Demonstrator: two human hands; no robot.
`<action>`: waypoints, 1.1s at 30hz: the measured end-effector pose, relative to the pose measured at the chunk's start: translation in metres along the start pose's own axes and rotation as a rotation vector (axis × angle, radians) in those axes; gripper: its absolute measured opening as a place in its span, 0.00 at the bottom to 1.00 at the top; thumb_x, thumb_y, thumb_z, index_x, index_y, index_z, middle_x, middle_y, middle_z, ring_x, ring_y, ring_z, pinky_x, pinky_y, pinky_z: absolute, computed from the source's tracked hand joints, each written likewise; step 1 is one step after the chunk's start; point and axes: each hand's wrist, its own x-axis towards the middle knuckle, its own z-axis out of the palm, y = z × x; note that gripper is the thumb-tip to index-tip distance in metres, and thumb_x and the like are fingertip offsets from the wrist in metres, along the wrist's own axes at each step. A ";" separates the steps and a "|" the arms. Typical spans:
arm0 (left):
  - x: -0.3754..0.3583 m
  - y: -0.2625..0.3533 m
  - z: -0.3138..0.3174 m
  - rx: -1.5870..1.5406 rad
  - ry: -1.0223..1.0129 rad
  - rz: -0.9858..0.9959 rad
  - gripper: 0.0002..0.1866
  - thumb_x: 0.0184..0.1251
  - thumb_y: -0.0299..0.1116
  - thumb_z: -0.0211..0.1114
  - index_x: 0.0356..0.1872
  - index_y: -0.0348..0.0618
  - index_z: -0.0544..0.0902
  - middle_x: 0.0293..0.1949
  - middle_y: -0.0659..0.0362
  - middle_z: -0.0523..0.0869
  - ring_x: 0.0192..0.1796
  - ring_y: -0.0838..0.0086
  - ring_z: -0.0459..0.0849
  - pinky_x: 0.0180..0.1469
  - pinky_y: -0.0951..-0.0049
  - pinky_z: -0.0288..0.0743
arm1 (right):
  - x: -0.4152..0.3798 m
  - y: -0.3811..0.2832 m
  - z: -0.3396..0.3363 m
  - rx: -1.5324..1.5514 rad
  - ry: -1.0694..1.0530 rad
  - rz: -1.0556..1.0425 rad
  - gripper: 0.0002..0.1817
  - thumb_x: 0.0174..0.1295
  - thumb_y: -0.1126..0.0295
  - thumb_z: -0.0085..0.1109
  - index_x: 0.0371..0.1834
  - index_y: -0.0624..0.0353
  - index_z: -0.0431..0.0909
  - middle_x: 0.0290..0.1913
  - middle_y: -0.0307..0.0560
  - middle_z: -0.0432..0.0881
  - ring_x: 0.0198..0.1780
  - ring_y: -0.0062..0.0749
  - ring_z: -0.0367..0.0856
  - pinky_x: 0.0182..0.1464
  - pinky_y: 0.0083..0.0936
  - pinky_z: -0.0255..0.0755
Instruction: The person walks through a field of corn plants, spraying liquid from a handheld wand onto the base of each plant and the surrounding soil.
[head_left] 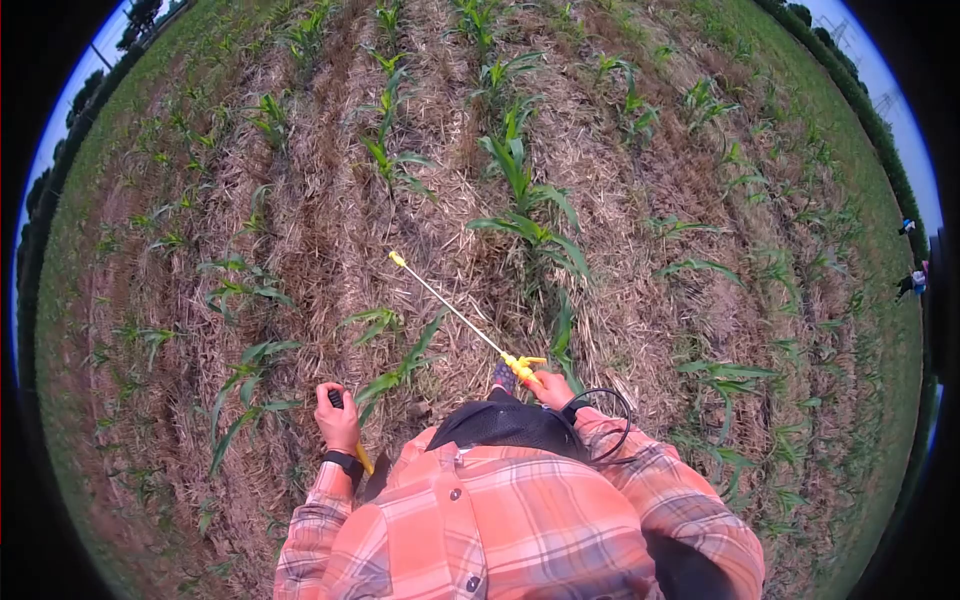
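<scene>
My right hand (552, 391) is wrapped round the yellow handle of a spray wand (455, 312). The wand's thin pale tube slants up and left over the straw-covered ground, ending in a yellow nozzle (397, 258). A black hose (628, 420) loops beside my right wrist. My left hand (338, 420) is closed on a black-gripped pump lever (336, 399), and a yellow piece of it shows below the hand, next to my hip. Just beyond my left hand, a young corn plant (400, 368) leans over the soil. A shoe (504, 376) shows partly below the wand.
Rows of young corn plants (520, 180) run away ahead, with dry straw (440, 230) between them. More corn (245, 390) grows close on the left and other corn (725, 375) on the right. Two people (914, 283) are far off at the right edge.
</scene>
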 end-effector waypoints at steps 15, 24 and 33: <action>0.081 0.088 0.062 0.013 -0.029 0.241 0.06 0.51 0.24 0.57 0.29 0.41 0.69 0.20 0.62 0.70 0.21 0.78 0.68 0.25 0.78 0.64 | 0.058 0.088 -0.115 0.823 0.544 0.559 0.13 0.58 0.60 0.50 0.24 0.57 0.69 0.12 0.37 0.68 0.09 0.19 0.62 0.10 0.18 0.55; 0.097 0.130 0.012 -0.105 0.074 0.180 0.05 0.54 0.23 0.56 0.30 0.41 0.68 0.19 0.66 0.67 0.18 0.82 0.64 0.19 0.79 0.58 | 0.073 0.109 -0.161 0.948 0.830 0.590 0.14 0.59 0.60 0.45 0.22 0.58 0.65 0.12 0.39 0.65 0.07 0.22 0.60 0.06 0.21 0.56; 0.209 0.056 0.131 0.017 -0.071 0.108 0.07 0.49 0.28 0.58 0.29 0.44 0.70 0.19 0.52 0.75 0.22 0.60 0.77 0.25 0.67 0.68 | 0.178 0.055 -0.143 0.828 0.683 0.629 0.15 0.58 0.59 0.47 0.20 0.57 0.65 0.11 0.38 0.66 0.07 0.22 0.61 0.07 0.20 0.56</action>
